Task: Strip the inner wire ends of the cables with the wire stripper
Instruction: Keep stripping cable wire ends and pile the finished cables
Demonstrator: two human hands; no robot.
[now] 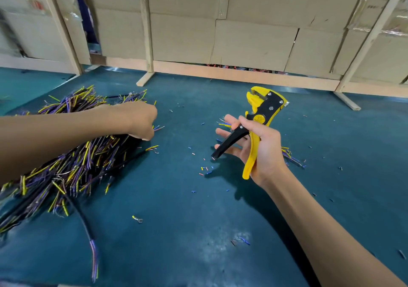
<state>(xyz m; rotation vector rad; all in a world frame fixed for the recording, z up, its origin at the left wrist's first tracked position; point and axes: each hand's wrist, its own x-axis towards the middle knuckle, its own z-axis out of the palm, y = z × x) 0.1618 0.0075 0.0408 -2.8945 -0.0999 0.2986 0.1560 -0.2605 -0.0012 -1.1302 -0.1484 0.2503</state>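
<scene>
The wire stripper (257,130) is held up over the tabletop (176,231) in the right hand (258,152), handles spread, nothing between its jaws; the right grip wraps the yellow handle, fingers extended under the black one. Scattered insulation bits (204,169) suggest many ends are done, yet a large pile of cables (66,165) on the left looks unfinished; a small bunch (291,154) lies behind the right hand. The left hand (139,121) reaches over the pile, its grip curled on a few wire ends (157,128).
</scene>
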